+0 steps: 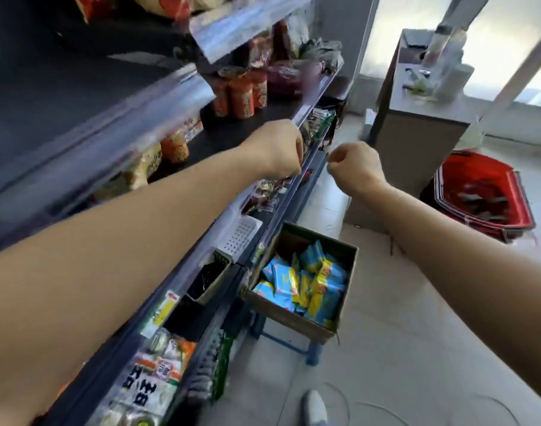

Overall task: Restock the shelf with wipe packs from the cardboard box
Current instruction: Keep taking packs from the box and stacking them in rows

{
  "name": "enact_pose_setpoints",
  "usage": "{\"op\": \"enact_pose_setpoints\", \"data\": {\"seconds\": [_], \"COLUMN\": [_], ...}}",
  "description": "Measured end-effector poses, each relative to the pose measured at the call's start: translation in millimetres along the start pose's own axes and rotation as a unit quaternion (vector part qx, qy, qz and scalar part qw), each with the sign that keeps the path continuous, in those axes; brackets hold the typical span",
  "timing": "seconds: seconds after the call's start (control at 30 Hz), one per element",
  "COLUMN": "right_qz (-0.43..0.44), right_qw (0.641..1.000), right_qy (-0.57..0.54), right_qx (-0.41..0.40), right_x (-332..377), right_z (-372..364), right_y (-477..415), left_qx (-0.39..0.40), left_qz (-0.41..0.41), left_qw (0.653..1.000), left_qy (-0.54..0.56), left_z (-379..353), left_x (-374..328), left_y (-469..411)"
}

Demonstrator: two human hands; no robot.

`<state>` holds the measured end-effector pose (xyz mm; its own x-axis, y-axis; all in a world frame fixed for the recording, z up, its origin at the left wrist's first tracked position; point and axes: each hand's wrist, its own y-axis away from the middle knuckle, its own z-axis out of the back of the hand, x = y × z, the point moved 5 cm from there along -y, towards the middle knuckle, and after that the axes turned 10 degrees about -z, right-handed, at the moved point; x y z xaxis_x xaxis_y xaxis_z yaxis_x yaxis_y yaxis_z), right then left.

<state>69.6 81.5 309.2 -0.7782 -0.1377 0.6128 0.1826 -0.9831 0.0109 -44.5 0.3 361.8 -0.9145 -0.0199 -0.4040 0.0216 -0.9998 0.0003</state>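
On the floor beside the shelf unit (pixel 158 96), an open cardboard box (pixel 346 290) rests on a blue stool frame (pixel 312 353). The box holds wipe packs (pixel 283 279), blue and yellow, most standing on edge and leaning against one another, long axes roughly upright. The heap overlaps too much for an exact count; more than ten packs are visible. Print on the packs is too blurred to read.

Both arms extend forward at mid-shelf height, well above the box. The left hand (pixel 278 149) is curled closed at the front rail of the shelf; the fingers face away, so whether it grips anything cannot be determined. The right hand (pixel 353 166) is a loose fist in open air just off the shelf edge, with nothing visible in it.

The shelf carries one white perforated tray (pixel 243 233), one black tray (pixel 207 278), and three red canisters (pixel 241 95). A packet (pixel 146 385) on the lower tier bears large dark characters, not legible. One stack of red shopping baskets (pixel 484 195) stands near the counter (pixel 423 118).
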Motion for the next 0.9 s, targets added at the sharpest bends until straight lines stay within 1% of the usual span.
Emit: {"op": "enact_pose_setpoints", "data": {"seconds": [0.1, 0.2, 0.3, 0.4, 0.47, 0.6, 0.67, 0.8, 0.9], "right_qz": [-0.028, -0.04, -0.042, -0.05, -0.055, -0.03, -0.033, -0.049, -0.054], "right_qw": [0.996, 0.986, 0.974, 0.96, 0.951, 0.921, 0.91, 0.908, 0.904], "right_qy": [0.046, 0.083, 0.111, 0.14, 0.159, 0.223, 0.242, 0.24, 0.251], "right_qx": [0.073, 0.136, 0.191, 0.236, 0.259, 0.319, 0.336, 0.341, 0.341], "right_x": [-53.0, -94.7, -127.6, -161.0, -181.4, -212.5, -227.6, -258.5, -274.3], "right_z": [-22.9, -48.9, -78.1, -109.9, -132.2, -177.5, -195.8, -227.9, -247.9], "right_y": [-14.1, -25.1, -29.3, -35.3, -41.2, -47.6, -49.8, -57.0, -63.0], "left_qx": [0.057, 0.103, 0.138, 0.167, 0.174, 0.179, 0.18, 0.185, 0.172], "left_qz": [0.05, 0.089, 0.125, 0.181, 0.217, 0.283, 0.312, 0.352, 0.388], "left_qw": [0.996, 0.989, 0.981, 0.966, 0.956, 0.934, 0.923, 0.908, 0.892], "left_qy": [0.042, 0.053, 0.057, 0.081, 0.097, 0.124, 0.137, 0.131, 0.157], "left_z": [-55.5, -111.3, -167.0, -220.0, -251.9, -306.7, -328.5, -368.8, -390.2], "left_x": [6.9, 19.4, 36.8, 62.0, 82.4, 121.6, 137.2, 165.0, 178.7], "left_y": [-23.1, -43.8, -55.0, -55.1, -52.5, -41.9, -37.1, -29.4, -27.2]}}
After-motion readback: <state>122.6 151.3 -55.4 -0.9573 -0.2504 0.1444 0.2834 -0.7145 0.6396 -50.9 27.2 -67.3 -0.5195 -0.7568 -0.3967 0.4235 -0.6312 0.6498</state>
